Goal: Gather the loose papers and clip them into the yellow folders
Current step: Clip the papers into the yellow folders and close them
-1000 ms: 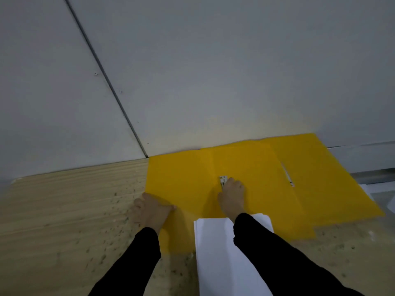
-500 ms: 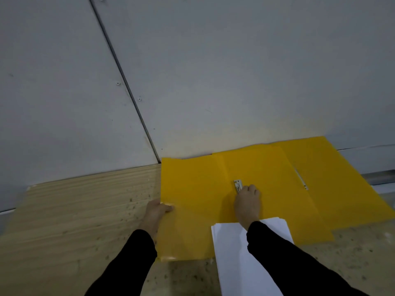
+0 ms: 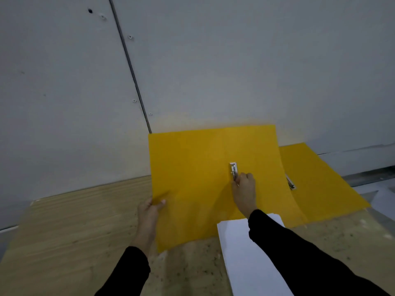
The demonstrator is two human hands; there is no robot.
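An open yellow folder point(image 3: 192, 167) is lifted off the wooden table and tilted toward me. My left hand point(image 3: 149, 212) grips its left edge, thumb on the inner face. My right hand point(image 3: 244, 191) pinches the lower end of the metal clip point(image 3: 233, 170) on the folder's spine. A stack of white papers point(image 3: 241, 253) lies on the table under my right forearm. A second yellow folder point(image 3: 316, 184) lies open to the right, partly hidden behind the first, with its own metal clip point(image 3: 290, 182).
The wooden table point(image 3: 64, 231) stretches to the left and shows speckled marks near me. A grey panelled wall point(image 3: 213, 60) rises right behind the folders. Pale sheets point(image 3: 382, 199) sit at the far right edge.
The near folder went from lying flat to raised and tilted up. My left hand changed from pressing on it to gripping its left edge. My right hand stayed at the clip.
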